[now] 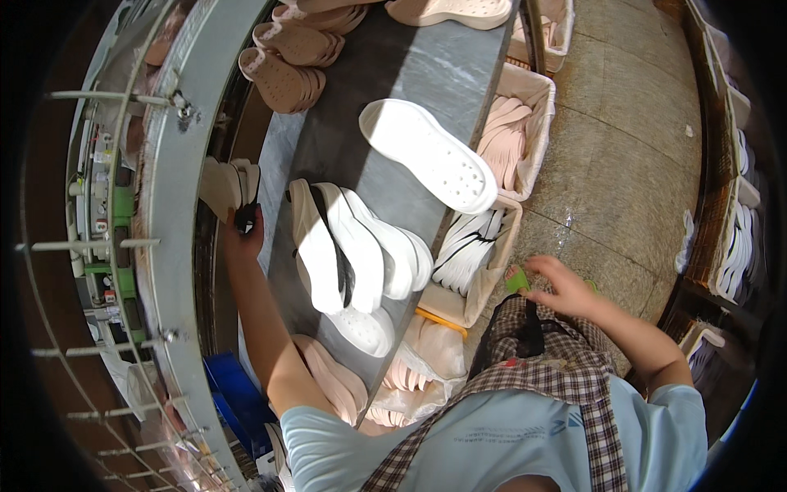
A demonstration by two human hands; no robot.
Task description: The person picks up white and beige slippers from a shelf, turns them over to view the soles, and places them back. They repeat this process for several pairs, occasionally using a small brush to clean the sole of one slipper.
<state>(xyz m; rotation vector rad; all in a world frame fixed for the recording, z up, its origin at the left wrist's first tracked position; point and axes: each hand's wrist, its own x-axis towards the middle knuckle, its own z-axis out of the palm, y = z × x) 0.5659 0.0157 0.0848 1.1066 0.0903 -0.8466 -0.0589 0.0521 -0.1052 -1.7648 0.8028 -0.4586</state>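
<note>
At the left, my left hand [243, 235] reaches past the table's edge and is closed at the near end of several white shoe soles [232, 182]. Something black shows at its fingers, which are partly hidden in shadow. My right hand [560, 287] hangs low at the right, in front of my checked apron, its fingers bent and apart. Beside its fingers is a small green thing [517, 280] I cannot make out. On the grey table [430, 70] a single white sole [428, 156] lies flat, with small holes at one end. Nearer, several white soles [361, 242] lean together in a row.
Pinkish soles stand stacked [283, 78] at the table's far left; more pink soles [334, 373] lie near me. Along its right side are lined baskets of pink [504, 135] and white soles [469, 254]. A metal frame [176, 246] borders the left; a blue bin [234, 402] sits below.
</note>
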